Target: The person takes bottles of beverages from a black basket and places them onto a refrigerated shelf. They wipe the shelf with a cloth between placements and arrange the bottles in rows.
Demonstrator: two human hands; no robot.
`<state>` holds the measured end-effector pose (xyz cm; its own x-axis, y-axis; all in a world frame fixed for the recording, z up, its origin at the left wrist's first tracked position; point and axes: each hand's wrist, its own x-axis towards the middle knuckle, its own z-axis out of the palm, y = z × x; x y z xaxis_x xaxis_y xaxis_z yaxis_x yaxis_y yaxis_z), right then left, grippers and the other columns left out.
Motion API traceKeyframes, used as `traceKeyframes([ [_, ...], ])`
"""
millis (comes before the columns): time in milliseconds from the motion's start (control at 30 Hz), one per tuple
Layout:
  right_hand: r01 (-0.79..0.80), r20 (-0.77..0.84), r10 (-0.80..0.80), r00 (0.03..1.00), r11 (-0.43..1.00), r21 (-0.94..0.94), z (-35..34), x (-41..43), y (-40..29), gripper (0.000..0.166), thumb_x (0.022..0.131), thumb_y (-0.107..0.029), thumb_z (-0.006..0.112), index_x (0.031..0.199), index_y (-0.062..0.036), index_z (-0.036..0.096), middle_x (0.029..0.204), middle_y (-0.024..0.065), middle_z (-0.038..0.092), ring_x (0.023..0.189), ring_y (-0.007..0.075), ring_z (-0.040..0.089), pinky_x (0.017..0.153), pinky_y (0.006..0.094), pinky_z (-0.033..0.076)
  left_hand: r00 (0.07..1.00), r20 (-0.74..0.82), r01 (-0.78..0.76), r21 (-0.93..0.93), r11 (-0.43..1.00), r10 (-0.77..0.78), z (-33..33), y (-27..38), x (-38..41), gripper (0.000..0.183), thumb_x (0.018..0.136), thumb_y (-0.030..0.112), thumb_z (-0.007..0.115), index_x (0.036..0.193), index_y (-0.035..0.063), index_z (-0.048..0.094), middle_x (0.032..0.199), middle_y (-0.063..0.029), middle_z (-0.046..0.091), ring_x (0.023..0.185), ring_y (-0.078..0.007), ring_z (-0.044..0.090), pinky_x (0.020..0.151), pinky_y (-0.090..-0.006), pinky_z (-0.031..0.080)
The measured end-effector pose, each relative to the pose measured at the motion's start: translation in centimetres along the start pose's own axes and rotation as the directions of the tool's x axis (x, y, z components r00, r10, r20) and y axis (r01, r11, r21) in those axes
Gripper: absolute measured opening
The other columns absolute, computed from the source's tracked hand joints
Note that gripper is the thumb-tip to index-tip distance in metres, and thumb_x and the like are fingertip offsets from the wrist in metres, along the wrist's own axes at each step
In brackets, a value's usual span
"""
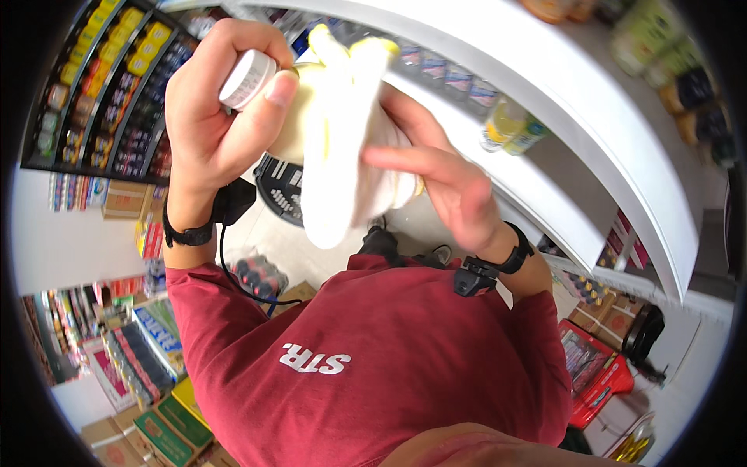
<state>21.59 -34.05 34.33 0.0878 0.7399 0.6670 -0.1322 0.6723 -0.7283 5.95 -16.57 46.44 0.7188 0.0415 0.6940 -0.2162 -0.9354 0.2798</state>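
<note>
My left hand grips a bottle by its neck end; the white cap with printed marks shows between thumb and fingers. The pale yellow bottle body extends to the right, partly covered by a white cloth with yellow edging, possibly a knit glove. On the far side of the cloth, my right hand holds it against the bottle, fingers partly hidden behind it. Motion blurs that hand and the cloth.
White shelving curves along the right, bearing bottles near its edge. A dark rack of small packages stands at upper left. Cartons and shrink-wrapped bottles sit low on the left. A red case lies at right.
</note>
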Motion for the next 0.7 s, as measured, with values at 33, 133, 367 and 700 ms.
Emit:
traceKeyframes([
  [33,-0.026,-0.062,0.027,0.998,0.999,0.018,-0.6,-0.8,-1.5,0.072,0.098,-0.045,0.057,0.152,-0.0025,0.038,0.157,0.0232,0.033,0.146,0.0339,0.033,0.120,0.0446,0.027,0.998,0.004,-0.066,-0.062,0.996,0.066,0.7,1.1,1.2,0.015,0.087,0.010,0.068,0.097,0.0006,0.063,0.082,-0.0036,0.063,0.064,-0.0106,0.054,0.060,-0.0242,0.043],
  [133,-0.093,-0.160,0.079,0.984,0.992,-0.086,-1.6,-2.5,-4.8,0.099,0.077,0.003,0.079,0.156,-0.0030,0.020,0.152,0.0176,0.041,0.141,0.0257,0.040,0.117,0.0387,0.034,0.967,0.028,-0.251,-0.060,0.966,0.253,3.1,5.3,4.3,0.019,0.086,0.015,0.069,0.097,0.0008,0.062,0.084,-0.0084,0.065,0.065,-0.0180,0.060,0.061,-0.0277,0.046],
  [367,-0.230,-0.329,0.084,0.941,0.871,-0.434,-3.3,-8.3,-12.9,0.097,0.065,-0.020,0.093,0.144,-0.0010,0.042,0.132,0.0180,0.062,0.123,0.0281,0.060,0.104,0.0397,0.046,0.953,0.114,-0.238,-0.290,0.927,0.280,10.0,12.1,9.1,0.015,0.085,0.011,0.069,0.094,0.0020,0.060,0.078,-0.0095,0.062,0.065,-0.0224,0.061,0.062,-0.0295,0.047],
  [700,-0.216,-0.412,-0.489,0.769,0.408,-0.887,-6.2,-10.3,-19.6,0.088,0.065,-0.031,0.093,0.133,0.0012,0.047,0.120,0.0245,0.061,0.109,0.0419,0.063,0.094,0.0464,0.052,0.945,0.056,-0.271,-0.420,0.866,0.323,14.0,19.0,20.0,0.023,0.100,0.024,0.060,0.106,0.0018,0.062,0.083,-0.0025,0.062,0.074,-0.0054,0.058,0.064,-0.0211,0.048],
])
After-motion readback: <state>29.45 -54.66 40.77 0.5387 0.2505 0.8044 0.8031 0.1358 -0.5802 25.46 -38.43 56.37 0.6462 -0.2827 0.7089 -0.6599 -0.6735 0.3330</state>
